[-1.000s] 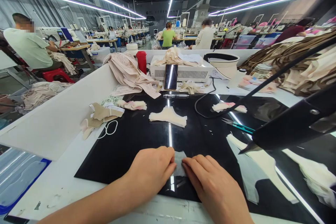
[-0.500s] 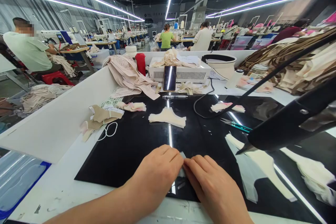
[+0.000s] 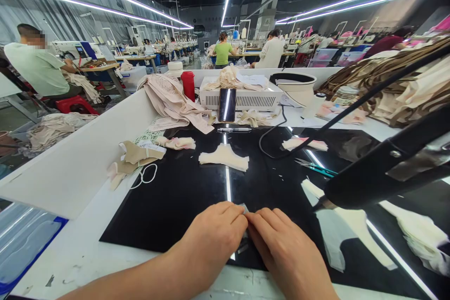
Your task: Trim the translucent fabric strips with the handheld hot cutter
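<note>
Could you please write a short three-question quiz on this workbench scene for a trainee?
1. True or false: both hands press a small grey fabric piece on the black mat.
2. What stands upright against the white box? A) phone B) bottle C) scissors
3. Which side of the cream stack do the scissors lie on?

Key
1. True: left hand and right hand meet on it.
2. A, the phone.
3. The right.
</note>
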Motion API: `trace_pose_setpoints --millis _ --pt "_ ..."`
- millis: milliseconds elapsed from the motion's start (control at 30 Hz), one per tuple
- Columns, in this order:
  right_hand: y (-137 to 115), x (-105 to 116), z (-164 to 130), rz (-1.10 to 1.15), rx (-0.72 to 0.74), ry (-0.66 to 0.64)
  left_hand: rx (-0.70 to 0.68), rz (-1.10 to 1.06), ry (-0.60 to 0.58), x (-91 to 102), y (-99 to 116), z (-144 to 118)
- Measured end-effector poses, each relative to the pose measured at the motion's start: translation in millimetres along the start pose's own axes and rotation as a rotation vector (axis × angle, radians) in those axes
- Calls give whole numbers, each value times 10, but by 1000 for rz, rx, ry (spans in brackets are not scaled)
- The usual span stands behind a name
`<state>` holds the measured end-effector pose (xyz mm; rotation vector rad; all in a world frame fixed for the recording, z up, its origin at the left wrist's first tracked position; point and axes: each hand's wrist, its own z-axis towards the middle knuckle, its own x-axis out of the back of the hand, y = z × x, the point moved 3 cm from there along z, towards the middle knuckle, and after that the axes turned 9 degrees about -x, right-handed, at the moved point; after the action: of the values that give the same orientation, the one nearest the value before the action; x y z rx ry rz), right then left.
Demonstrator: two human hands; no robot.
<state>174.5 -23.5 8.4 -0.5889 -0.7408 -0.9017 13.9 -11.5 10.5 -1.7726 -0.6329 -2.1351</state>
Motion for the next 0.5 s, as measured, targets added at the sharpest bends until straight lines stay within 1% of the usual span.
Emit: trace_pose_setpoints --millis 100,267,500 --pt "7 -4 2 4 -1 -6 4 -38 -33 5 5 -3" --pt "33 26 -15 -5 -2 -7 10 -19 37 -1 15 -2" --pt "37 44 -15 -24 -17 5 16 -8 65 -34 -10 -29"
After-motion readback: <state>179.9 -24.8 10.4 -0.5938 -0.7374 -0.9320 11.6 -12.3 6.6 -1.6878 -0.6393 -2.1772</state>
